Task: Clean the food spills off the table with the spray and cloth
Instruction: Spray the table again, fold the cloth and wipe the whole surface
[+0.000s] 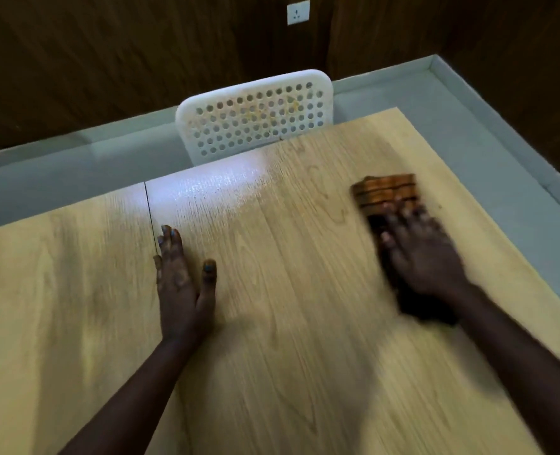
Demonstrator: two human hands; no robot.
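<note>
A light wooden table (288, 323) fills the view. My right hand (419, 254) presses flat with straight, spread fingers on an orange-brown striped cloth (385, 193) at the table's right side; the hand and cloth are blurred. Part of the cloth lies hidden under my palm. My left hand (180, 277) rests flat on the table near a thin seam (150, 218), fingers straight and thumb apart. A wet sheen (219, 188) glistens on the wood at the far edge. No spray bottle is in view, and I see no clear food spill.
A white perforated plastic chair (258, 116) stands against the table's far edge. Grey floor (469, 142) runs around the table's far and right edges, with dark wood wall panels and a white socket (298, 13) behind.
</note>
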